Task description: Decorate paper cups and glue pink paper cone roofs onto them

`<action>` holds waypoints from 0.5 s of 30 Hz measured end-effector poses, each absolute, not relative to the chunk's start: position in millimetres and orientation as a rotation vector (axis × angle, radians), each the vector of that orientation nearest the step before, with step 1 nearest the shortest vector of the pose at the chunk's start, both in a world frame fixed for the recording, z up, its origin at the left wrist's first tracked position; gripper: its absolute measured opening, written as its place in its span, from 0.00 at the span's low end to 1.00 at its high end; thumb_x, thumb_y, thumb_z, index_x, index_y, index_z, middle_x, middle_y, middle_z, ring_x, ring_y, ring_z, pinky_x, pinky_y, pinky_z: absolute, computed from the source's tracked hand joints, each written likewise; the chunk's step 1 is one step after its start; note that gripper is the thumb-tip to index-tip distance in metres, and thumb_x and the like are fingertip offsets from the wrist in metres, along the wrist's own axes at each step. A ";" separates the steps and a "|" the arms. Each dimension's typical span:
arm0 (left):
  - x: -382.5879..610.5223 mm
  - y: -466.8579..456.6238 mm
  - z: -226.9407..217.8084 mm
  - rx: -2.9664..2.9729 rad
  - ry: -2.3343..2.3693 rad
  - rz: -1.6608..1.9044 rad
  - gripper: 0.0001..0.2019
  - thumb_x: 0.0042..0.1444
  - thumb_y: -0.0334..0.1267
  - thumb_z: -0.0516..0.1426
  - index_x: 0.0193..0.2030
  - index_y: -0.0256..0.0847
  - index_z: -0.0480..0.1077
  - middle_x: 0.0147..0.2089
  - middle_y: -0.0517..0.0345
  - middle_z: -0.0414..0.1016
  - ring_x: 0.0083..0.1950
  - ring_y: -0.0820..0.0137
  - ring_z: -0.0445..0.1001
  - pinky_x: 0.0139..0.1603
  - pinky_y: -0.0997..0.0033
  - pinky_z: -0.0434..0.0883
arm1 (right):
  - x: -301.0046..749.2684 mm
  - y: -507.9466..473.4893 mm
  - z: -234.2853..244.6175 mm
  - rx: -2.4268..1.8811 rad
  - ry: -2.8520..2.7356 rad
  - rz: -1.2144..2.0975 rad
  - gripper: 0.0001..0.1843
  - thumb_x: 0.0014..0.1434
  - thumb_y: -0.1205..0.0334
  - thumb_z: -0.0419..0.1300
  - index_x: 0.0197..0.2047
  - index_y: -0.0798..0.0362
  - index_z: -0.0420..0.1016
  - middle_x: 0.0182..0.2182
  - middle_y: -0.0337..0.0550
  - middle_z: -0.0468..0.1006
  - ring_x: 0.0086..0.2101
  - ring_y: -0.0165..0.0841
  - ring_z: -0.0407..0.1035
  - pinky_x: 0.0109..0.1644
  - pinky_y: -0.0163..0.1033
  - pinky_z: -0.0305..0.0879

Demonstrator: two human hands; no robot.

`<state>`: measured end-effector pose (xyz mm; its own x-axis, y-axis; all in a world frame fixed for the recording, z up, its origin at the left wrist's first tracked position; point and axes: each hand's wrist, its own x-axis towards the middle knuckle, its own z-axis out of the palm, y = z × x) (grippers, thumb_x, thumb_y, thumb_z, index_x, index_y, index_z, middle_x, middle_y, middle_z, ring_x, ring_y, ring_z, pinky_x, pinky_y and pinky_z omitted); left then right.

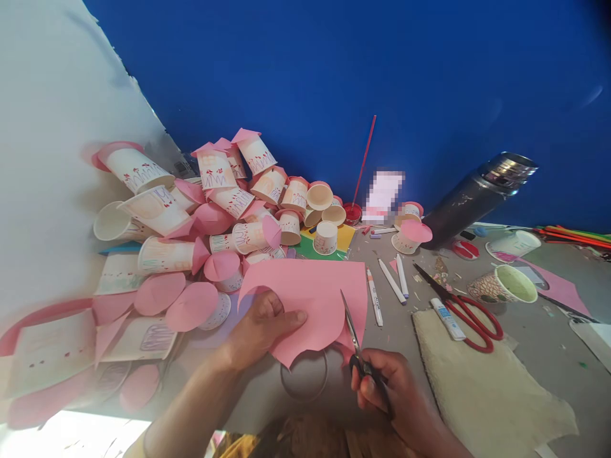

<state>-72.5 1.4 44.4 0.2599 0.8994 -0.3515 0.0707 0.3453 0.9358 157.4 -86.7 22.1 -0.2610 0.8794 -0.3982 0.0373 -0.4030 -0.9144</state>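
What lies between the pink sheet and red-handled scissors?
Past the pink sheet, the head view shows three white markers, a pink scrap, a cloth's corner and a white tube beside the red-handled scissors.

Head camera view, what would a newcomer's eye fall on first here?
Probably the big heap of white paper cups with pink paper tops on the left, set off by the deep-blue wall behind. Next comes the flat pink paper sheet in the centre, held by the left hand, with black-handled metal scissors in the right hand at its right side.
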 end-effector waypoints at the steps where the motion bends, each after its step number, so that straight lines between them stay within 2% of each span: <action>1: -71.7 1.0 45.1 1.071 1.163 0.737 0.28 0.42 0.55 0.70 0.19 0.42 0.57 0.17 0.67 0.55 0.20 0.78 0.54 0.19 0.74 0.49 | 157.5 -86.9 21.4 -1.357 -1.157 1.740 0.38 0.45 0.21 0.64 0.25 0.53 0.70 0.18 0.36 0.66 0.21 0.26 0.55 0.26 0.33 0.56; 7: -69.4 -1.1 45.2 1.008 1.097 0.691 0.24 0.43 0.56 0.70 0.23 0.40 0.64 0.21 0.64 0.63 0.23 0.75 0.61 0.22 0.74 0.56 | 159.2 -88.2 18.2 -1.322 -1.168 1.738 0.37 0.47 0.22 0.63 0.26 0.53 0.70 0.18 0.36 0.66 0.20 0.25 0.54 0.26 0.33 0.55; 12: -73.8 -0.3 40.0 1.044 1.191 0.720 0.30 0.42 0.55 0.70 0.19 0.43 0.53 0.17 0.70 0.51 0.20 0.80 0.49 0.21 0.75 0.46 | 160.2 -87.3 20.0 -1.343 -1.228 1.691 0.37 0.49 0.23 0.62 0.25 0.53 0.70 0.18 0.38 0.68 0.22 0.27 0.58 0.27 0.33 0.57; 15: -73.9 0.8 42.3 1.054 1.170 0.716 0.29 0.42 0.54 0.70 0.18 0.42 0.53 0.17 0.69 0.51 0.20 0.80 0.49 0.20 0.75 0.45 | 160.4 -87.8 18.6 -1.357 -1.233 1.680 0.37 0.49 0.23 0.61 0.25 0.53 0.69 0.18 0.38 0.68 0.22 0.28 0.58 0.26 0.33 0.57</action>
<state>-73.9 0.8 42.3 0.2715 0.8861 -0.3757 0.0684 0.3716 0.9259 160.4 -87.8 18.6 -0.2588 0.8967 -0.3591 0.0738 -0.3523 -0.9330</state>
